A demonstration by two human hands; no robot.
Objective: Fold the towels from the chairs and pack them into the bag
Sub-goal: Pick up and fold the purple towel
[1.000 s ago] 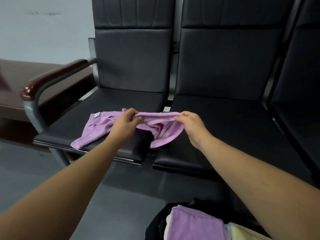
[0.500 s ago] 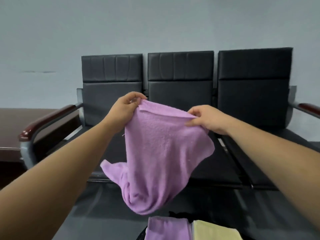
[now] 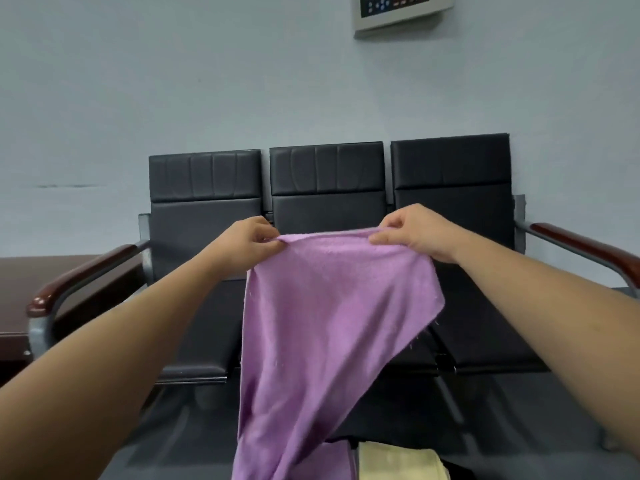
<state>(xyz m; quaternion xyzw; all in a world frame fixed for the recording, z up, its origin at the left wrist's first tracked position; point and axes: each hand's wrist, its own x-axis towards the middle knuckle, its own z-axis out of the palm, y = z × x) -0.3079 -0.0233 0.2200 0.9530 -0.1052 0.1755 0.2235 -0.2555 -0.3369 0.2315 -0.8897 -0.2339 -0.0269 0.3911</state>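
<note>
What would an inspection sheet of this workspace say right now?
Surface: three black chairs in a row, seats partly hidden by the purple towel.
Job's things: purple towel held up, hanging unfolded; folded towel and yellow towel at the bottom edge.
Clutter: nothing seen.
Grippers: left hand and right hand each pinch the purple towel's top edge.
Cables: nothing seen.
Surroundings: grey wall, panel, brown table at left.

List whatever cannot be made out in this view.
Purple towel: head view, lower end cut off by the bottom edge.
Bag: head view, only a dark sliver shows above the bottom edge.
Middle chair: head view, seat hidden behind the hanging towel.
Wall panel: head view, cut by the top edge; labels too small to read.
</note>
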